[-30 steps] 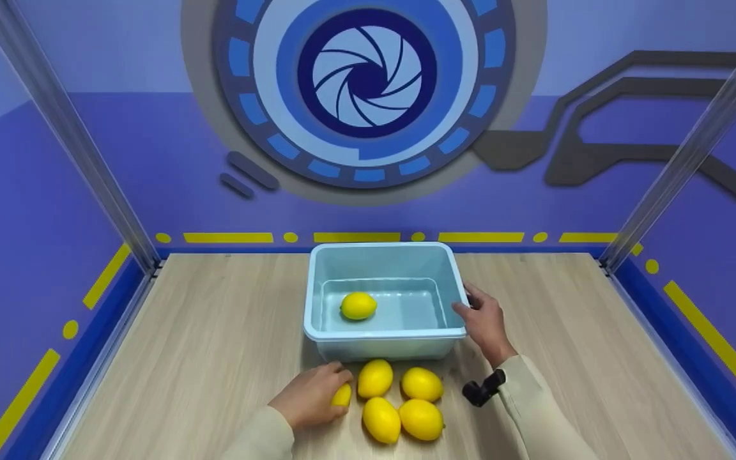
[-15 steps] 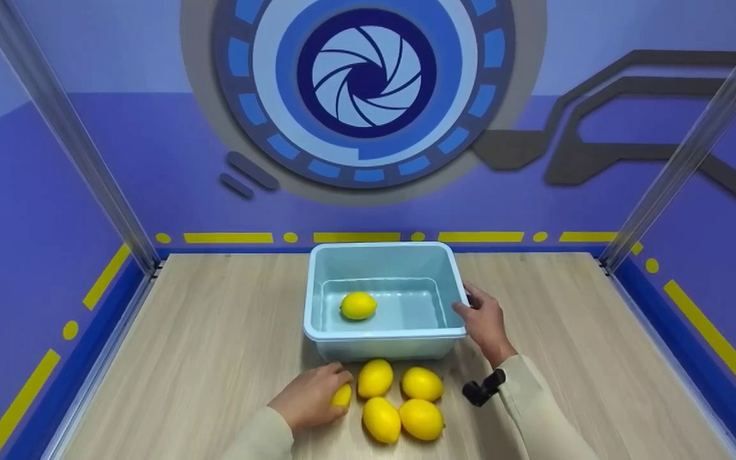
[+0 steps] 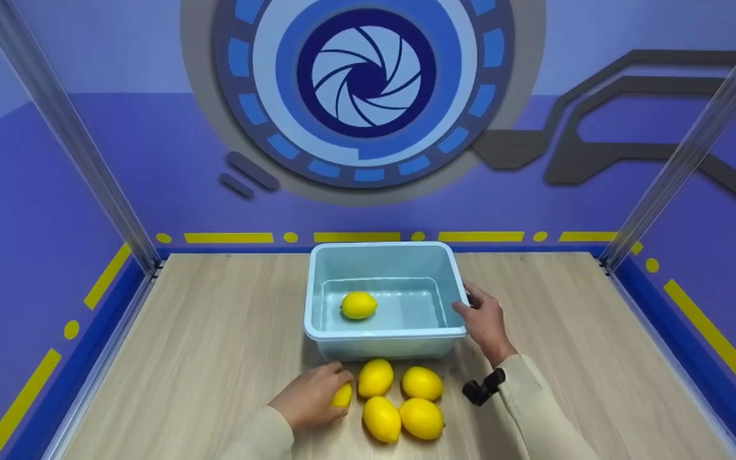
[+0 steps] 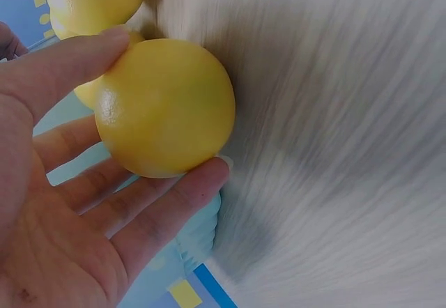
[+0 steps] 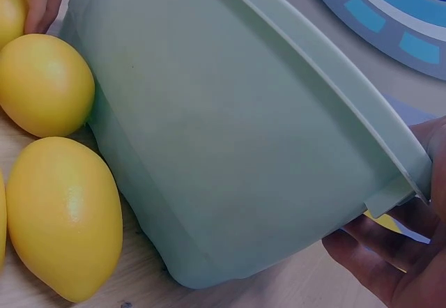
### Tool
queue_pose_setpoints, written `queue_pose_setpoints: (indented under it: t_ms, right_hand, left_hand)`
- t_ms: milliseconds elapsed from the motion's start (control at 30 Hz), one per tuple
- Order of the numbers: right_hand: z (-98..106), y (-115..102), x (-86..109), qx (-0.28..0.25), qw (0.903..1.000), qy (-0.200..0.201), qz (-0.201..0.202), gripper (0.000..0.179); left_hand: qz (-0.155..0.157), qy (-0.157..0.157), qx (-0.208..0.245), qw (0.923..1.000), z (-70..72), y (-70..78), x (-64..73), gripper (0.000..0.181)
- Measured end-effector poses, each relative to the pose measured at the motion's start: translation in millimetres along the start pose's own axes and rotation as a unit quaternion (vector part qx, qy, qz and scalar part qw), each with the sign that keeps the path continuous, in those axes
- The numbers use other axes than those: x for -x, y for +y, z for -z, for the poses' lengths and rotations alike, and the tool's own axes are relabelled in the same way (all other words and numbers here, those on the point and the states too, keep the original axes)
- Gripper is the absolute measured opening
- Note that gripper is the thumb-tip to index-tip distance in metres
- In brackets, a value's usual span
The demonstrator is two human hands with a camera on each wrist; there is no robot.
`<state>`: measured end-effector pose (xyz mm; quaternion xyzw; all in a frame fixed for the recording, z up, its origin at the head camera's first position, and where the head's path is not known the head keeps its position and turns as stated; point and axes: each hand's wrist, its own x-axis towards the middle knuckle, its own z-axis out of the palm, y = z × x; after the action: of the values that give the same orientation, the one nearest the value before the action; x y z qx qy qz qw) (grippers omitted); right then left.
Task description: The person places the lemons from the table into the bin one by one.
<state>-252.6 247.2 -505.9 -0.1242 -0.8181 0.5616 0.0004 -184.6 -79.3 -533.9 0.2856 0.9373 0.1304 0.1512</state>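
My left hand [image 3: 312, 397] holds a yellow lemon [image 3: 342, 396] at the table's front, left of the other lemons. In the left wrist view the thumb and fingers curl around this lemon [image 4: 166, 109], which sits at the wood surface. My right hand [image 3: 487, 321] grips the right rim of a pale blue plastic bin [image 3: 381, 334], thumb over the edge and fingers outside, as the right wrist view also shows. Inside the bin, toward its left, lies one lemon [image 3: 359, 306]. Several more lemons [image 3: 381, 419] are grouped in front of the bin.
The bin stands on a light wooden table [image 3: 214, 332] near the blue back wall [image 3: 170, 160]. Metal posts [image 3: 80, 140] rise at both back corners. A black device [image 3: 484, 387] is strapped at the right wrist.
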Motion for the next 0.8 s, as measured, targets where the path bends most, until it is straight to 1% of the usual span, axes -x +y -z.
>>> queue_pose_setpoints:
  t_ms: [133, 333, 500, 667, 800]
  right_hand:
    - [-0.1, -1.3, -0.4, 0.0, 1.0, -0.002, -0.008, 0.058]
    - [-0.3, -2.2, -0.5, 0.003, 0.9999, -0.002, -0.01, 0.059]
    - [0.0, -2.0, -1.0, 0.003, 0.9999, -0.003, -0.01, 0.059]
    - [0.2, -1.5, -0.8, 0.007, 1.0, -0.001, -0.004, 0.059]
    - [0.3, -0.1, -0.6, -0.001, 1.0, 0.003, 0.007, 0.059]
  left_hand:
    - [0.0, -0.002, -0.003, 1.0, -0.6, 0.1, -0.3, 0.048]
    - [-0.005, 0.001, -0.003, 1.0, -0.3, -1.7, -1.4, 0.045]
    - [-0.003, 0.0, 0.0, 1.0, -1.0, -2.2, -0.9, 0.044]
    - [0.001, 0.0, 0.0, 1.0, -0.1, -1.7, -0.1, 0.045]
    - [0.006, -0.001, -0.003, 1.0, 0.7, -0.5, 0.2, 0.046]
